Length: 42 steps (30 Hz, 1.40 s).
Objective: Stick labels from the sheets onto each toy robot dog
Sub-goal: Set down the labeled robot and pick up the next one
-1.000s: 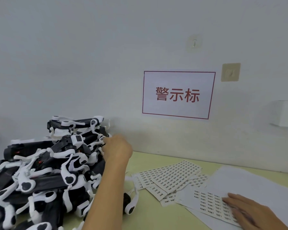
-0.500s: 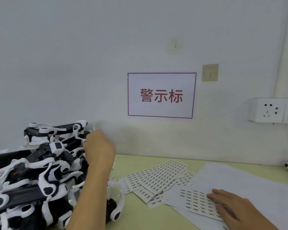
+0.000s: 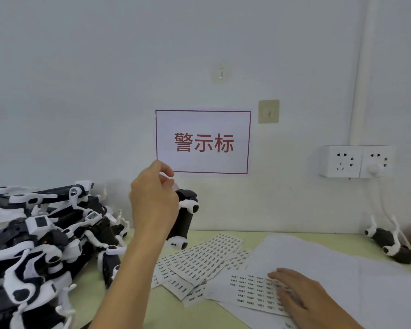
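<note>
My left hand [image 3: 153, 205] grips a black-and-white toy robot dog [image 3: 183, 222] and holds it upright in the air, above the far edge of the table. A heap of several black-and-white toy robot dogs [image 3: 45, 241] lies at the left. My right hand [image 3: 299, 295] rests flat, fingers straight, on a label sheet [image 3: 249, 288] at the lower right. More label sheets [image 3: 199, 260] are fanned out in the middle of the yellow-green table [image 3: 128, 312].
One toy robot dog [image 3: 392, 243] lies alone at the far right of the table, near a cable from the wall sockets [image 3: 356, 161]. White paper sheets [image 3: 342, 276] cover the right side. A red-framed sign [image 3: 203, 142] hangs on the wall behind.
My left hand has lifted a toy robot dog out of the heap and carried it to the right and up. My right hand stays on the label sheet. The view has panned right.
</note>
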{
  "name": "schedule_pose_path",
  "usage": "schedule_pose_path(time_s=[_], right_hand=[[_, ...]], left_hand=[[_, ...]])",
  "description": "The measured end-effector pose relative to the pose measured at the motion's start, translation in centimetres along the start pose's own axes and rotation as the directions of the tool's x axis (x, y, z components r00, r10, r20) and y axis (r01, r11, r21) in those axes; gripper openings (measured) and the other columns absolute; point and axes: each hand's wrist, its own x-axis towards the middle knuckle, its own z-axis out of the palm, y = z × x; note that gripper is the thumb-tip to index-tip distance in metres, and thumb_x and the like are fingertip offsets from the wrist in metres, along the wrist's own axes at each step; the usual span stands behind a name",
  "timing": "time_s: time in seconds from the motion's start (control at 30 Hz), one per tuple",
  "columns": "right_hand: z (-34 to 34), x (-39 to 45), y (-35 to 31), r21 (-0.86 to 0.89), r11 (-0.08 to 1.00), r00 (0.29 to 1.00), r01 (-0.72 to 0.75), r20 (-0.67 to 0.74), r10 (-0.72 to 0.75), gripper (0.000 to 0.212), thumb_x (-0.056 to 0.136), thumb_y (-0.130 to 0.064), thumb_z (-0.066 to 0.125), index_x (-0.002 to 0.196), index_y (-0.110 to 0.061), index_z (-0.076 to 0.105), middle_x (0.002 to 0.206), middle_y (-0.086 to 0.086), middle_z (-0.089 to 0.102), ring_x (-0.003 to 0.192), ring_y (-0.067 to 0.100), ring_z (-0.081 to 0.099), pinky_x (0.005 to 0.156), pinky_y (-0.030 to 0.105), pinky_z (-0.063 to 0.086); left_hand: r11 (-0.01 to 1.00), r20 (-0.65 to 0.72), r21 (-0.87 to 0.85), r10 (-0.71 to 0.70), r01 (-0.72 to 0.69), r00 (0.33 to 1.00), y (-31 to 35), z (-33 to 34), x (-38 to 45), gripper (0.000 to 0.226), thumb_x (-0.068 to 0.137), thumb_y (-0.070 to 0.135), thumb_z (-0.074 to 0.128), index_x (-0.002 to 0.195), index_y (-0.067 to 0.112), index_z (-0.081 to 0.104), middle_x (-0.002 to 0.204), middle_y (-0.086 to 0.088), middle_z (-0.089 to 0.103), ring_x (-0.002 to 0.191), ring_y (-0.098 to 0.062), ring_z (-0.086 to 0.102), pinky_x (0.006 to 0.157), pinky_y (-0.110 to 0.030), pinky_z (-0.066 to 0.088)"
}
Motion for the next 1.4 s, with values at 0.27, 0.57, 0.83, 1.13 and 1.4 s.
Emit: schedule_pose_path(time_s=[0.27,0.57,0.83,1.13,1.4], right_hand=[[-0.9,-0.3,-1.2,0.351,0.930,0.962,0.105,-0.272,-0.006,0.033,0.097,-0.005,0.056,0.097,-0.033,0.072,0.085,-0.011,0.069,0.083,0.009,0.062,0.070,0.016,0.046],[-3.1,0.2,-4.4,0.937,0.182,0.943,-0.298,0.259,0.208,0.038,0.101,-0.032,0.050,0.115,0.001,0.064,0.104,0.024,0.073,0.091,0.044,0.072,0.074,0.045,0.057],[-4.4,0.0,-3.3,0.991,-0.068,0.973,-0.117,0.128,0.191,0.041,0.095,-0.039,0.055,0.102,-0.001,0.068,0.090,0.016,0.067,0.079,0.029,0.068,0.063,0.040,0.056],[-4.2,0.3,-1.9,0.998,0.042,0.973,-0.056,0.045,0.227,0.040,0.070,-0.019,0.066,0.107,-0.003,0.067,0.100,0.022,0.064,0.074,0.030,0.051,0.063,0.036,0.038],[-3.8,0.3,-2.0,0.935,0.338,0.991,-0.102,0.065,0.120,0.037,0.080,-0.026,0.076,0.116,-0.020,0.069,0.106,0.014,0.072,0.092,0.025,0.068,0.082,0.036,0.049]], left_hand=[[0.989,0.139,0.096,0.101,-0.115,0.985,1.0,4.2,-4.0,0.019,0.097,0.002,0.052,0.093,0.021,0.049,0.091,0.001,0.054,0.080,-0.021,0.055,0.065,-0.029,0.038],[0.924,0.430,-0.053,0.363,-0.378,0.827,3.2,6.9,-9.5,0.010,0.093,0.013,0.045,0.088,0.020,0.041,0.087,0.002,0.043,0.065,-0.017,0.043,0.058,-0.025,0.035],[0.863,0.654,-0.425,0.501,-0.273,0.566,4.9,8.2,-13.3,0.019,0.093,0.014,0.049,0.105,0.029,0.052,0.093,0.007,0.054,0.083,-0.010,0.056,0.074,-0.036,0.054],[0.894,0.855,-0.174,0.345,-0.412,0.387,2.7,7.4,-10.4,0.058,0.094,0.029,0.061,0.145,0.035,0.034,0.146,0.013,0.040,0.134,-0.012,0.034,0.113,-0.033,0.032],[0.958,0.935,-0.016,0.116,-0.287,0.335,1.1,6.5,-7.9,0.038,0.082,0.037,0.078,0.113,0.036,0.056,0.104,0.012,0.059,0.092,-0.012,0.061,0.082,-0.034,0.054]])
